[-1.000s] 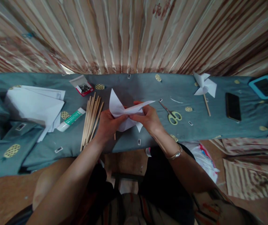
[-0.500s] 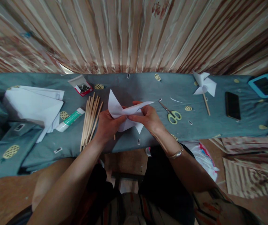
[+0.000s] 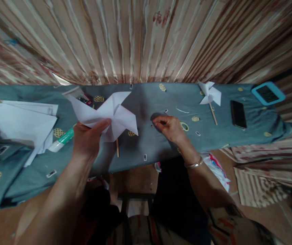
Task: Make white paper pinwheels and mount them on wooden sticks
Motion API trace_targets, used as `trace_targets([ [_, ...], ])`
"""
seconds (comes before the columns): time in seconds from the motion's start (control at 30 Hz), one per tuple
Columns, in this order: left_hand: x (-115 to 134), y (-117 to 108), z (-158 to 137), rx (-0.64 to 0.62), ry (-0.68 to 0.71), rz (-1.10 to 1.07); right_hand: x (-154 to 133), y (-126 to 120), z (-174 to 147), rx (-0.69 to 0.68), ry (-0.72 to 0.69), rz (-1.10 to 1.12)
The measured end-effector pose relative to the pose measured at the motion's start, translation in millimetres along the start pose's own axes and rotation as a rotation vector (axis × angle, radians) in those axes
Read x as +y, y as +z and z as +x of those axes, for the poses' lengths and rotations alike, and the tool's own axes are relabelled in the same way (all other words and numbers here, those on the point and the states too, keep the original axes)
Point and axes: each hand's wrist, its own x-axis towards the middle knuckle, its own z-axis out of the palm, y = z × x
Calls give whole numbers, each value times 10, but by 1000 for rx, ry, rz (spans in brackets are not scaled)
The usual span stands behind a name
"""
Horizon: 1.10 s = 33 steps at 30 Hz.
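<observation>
My left hand (image 3: 87, 137) pinches a white paper pinwheel (image 3: 114, 117) between thumb and fingers, the thumb lying near its centre. Raised over the table, the pinwheel has its folded blades facing up. Below it a short wooden stick (image 3: 117, 149) shows on the cloth. My right hand (image 3: 168, 127) is low over the cloth with thumb and fingertips pressed together; a tiny dark speck (image 3: 152, 126) lies by the fingertips, and what they hold is too small to make out. Behind this hand the scissors (image 3: 184, 127) show only a pale green handle loop.
To the left lie white paper sheets (image 3: 20, 122), a glue tube (image 3: 63, 139) and a box of small metal pieces (image 3: 84, 98), partly hidden by the pinwheel. Rightward are another pinwheel on a stick (image 3: 213, 95), a black phone (image 3: 238, 114) and a blue-framed tablet (image 3: 268, 93).
My hands have moved apart. The left carries the pinwheel leftward, covering the bundle of sticks. My right hand has let go of the paper and come down to the cloth.
</observation>
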Motion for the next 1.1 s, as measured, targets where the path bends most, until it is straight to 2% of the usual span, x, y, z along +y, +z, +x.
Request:
trace_targets([
  [0.13,-29,16,-15,-6,-16,-16,-73,47,-41,-83,-39,-163],
  [0.3,-47,7,-23,6,-33,-7,-134,99,-52,-115,-101,-378],
  [0.4,-60,-1,-23,2,-37,8,-187,114,-64,-163,-109,-439],
  [0.47,-73,-3,-20,8,-40,16,-219,144,-80,-212,-123,-360],
  [0.57,-97,2,-9,0,-49,14,-221,232,-112,-272,-186,-128],
  [0.67,-113,10,3,5,-30,-5,-157,316,-142,-278,-208,10],
  [0.93,-124,8,-6,-5,-9,-3,66,249,-225,-211,-220,20],
  [1.1,-137,29,-14,-45,4,-3,61,129,-231,-124,-226,8],
])
